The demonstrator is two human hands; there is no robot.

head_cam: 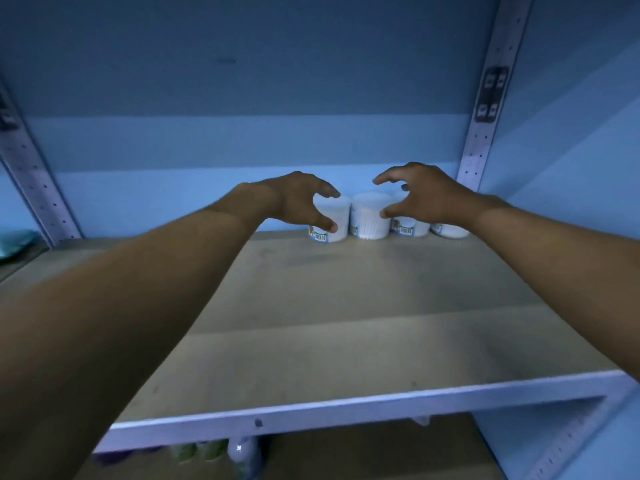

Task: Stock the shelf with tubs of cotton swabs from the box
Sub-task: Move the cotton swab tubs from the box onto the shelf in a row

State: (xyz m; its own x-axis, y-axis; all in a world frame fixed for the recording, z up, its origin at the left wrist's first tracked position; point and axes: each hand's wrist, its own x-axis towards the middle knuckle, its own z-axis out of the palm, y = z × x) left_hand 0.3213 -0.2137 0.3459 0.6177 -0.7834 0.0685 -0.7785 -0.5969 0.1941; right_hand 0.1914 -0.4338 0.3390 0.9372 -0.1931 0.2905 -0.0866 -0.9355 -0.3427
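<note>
Several white tubs of cotton swabs stand in a row against the back wall of the shelf point(346, 306). My left hand point(298, 199) curls in front of the leftmost tub point(334, 220), fingers spread, thumb near its lower edge; whether it touches is unclear. My right hand point(419, 195) hovers with fingers apart over the second tub point(369, 216) and partly hides a third tub point(410, 228) and the tub beyond it point(450, 231). Neither hand holds anything. The box is out of view.
Perforated metal uprights point(485, 109) frame the shelf bay at left and right. The shelf's pale front lip point(346, 407) runs across below. Bottles point(242, 452) stand on the lower shelf. A teal packet point(15, 242) lies on the neighbouring shelf at far left.
</note>
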